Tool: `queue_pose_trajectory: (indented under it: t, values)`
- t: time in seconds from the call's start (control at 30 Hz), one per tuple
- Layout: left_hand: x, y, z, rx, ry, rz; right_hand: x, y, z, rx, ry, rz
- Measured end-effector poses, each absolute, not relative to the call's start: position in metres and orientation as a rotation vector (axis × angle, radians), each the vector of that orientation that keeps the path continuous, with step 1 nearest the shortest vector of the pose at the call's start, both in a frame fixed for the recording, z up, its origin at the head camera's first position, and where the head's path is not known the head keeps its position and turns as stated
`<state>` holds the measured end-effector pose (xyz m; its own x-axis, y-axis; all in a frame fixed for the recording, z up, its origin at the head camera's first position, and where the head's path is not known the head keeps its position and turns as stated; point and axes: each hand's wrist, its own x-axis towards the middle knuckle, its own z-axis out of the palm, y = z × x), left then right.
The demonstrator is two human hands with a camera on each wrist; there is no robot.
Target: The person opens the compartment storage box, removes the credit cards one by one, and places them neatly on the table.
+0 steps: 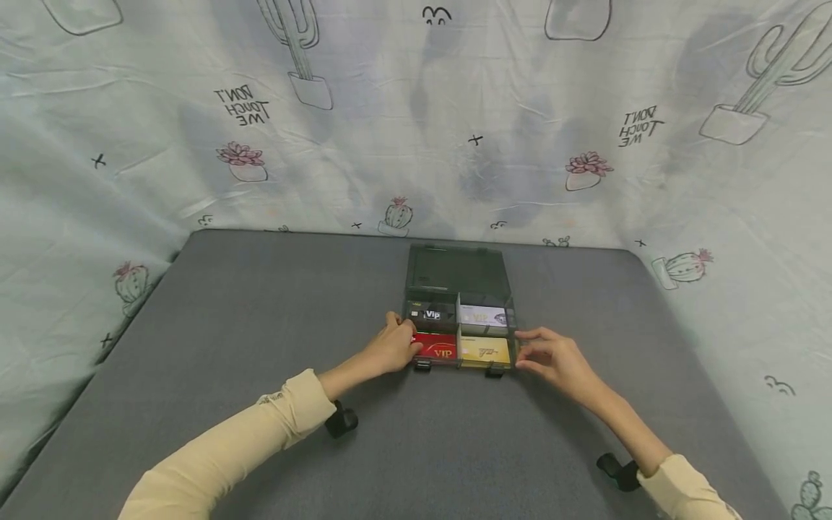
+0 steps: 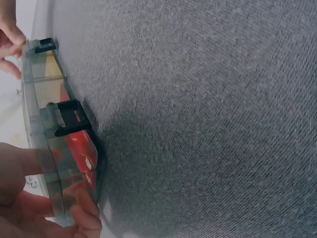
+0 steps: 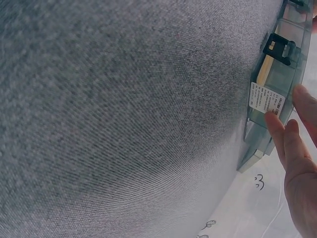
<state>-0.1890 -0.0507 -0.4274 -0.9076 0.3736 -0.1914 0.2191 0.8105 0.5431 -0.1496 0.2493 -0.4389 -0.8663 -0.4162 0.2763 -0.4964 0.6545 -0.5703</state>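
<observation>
A translucent dark-green plastic box [image 1: 458, 359] lies on the grey table, its lid [image 1: 458, 271] folded back away from me. Its compartments hold cards: a black card [image 1: 429, 313] and a silver-white card [image 1: 482, 316] behind, a red card [image 1: 437, 345] and a gold card [image 1: 485, 351] in front. My left hand [image 1: 392, 345] grips the left side, thumb by the red card; the left wrist view shows its curled fingers [image 2: 85, 210] at that end. On the right, my right hand [image 1: 555, 361] touches the side wall with nearly straight fingers [image 3: 277, 131], beside a white label [image 3: 266, 99].
Two black latches, a left latch [image 1: 422, 366] and a right latch [image 1: 495, 371], stick out from the box's front edge. The grey cloth tabletop [image 1: 273, 310] stretches around the box. Behind it hangs a white curtain [image 1: 416, 123] printed with cacti, close to the lid.
</observation>
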Motion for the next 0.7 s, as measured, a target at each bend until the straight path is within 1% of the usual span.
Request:
queue_pose_trajectory:
  t: [0.3, 0.53, 0.7]
  values:
    - [-0.186, -0.054, -0.427, 0.497, 2.685, 0.841, -0.15, 0.251, -0.44, 0.76, -2.753, 0.995]
    - [-0.183, -0.048, -0.419, 0.502, 2.802, 0.516, -0.151, 0.253, -0.44, 0.746, -2.761, 1.001]
    - [-0.187, -0.043, -0.416, 0.436, 2.726, 0.513, -0.151, 0.253, -0.441, 0.748, -2.761, 1.017]
